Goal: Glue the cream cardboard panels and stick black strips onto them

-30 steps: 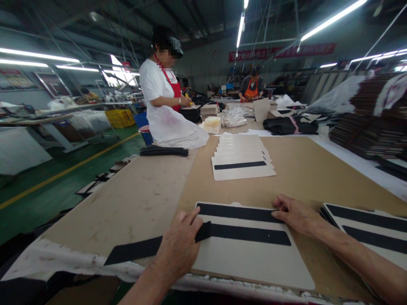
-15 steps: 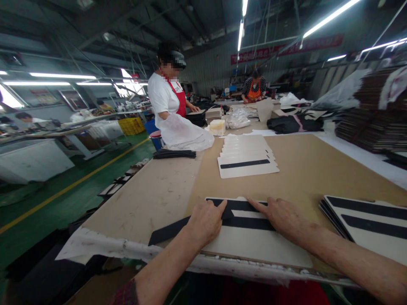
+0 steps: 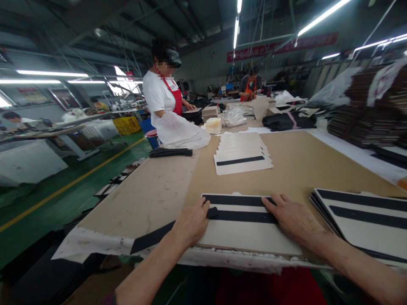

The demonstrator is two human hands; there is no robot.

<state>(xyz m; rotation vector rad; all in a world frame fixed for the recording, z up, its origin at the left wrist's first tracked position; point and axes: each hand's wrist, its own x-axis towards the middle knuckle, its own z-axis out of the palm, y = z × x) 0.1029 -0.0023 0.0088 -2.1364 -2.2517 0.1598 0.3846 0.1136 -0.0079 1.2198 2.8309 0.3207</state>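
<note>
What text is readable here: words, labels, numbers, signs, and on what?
No text reads clearly.
Banner: characters, too blurred.
Red apron: a few letters, too small.
Wall poster: too blurred to tell.
Board, black strips: none visible.

Workshop backdrop — lit fluorescent tubes (image 3: 322, 18) overhead, a red banner (image 3: 302, 44) at the back.
A co-worker (image 3: 154, 93) in a red apron (image 3: 177, 97) stands left of a second co-worker (image 3: 258, 80); further left, a yellow plastic crate (image 3: 126, 126) near the yellow line (image 3: 79, 174) on the green floor (image 3: 71, 197).
</note>
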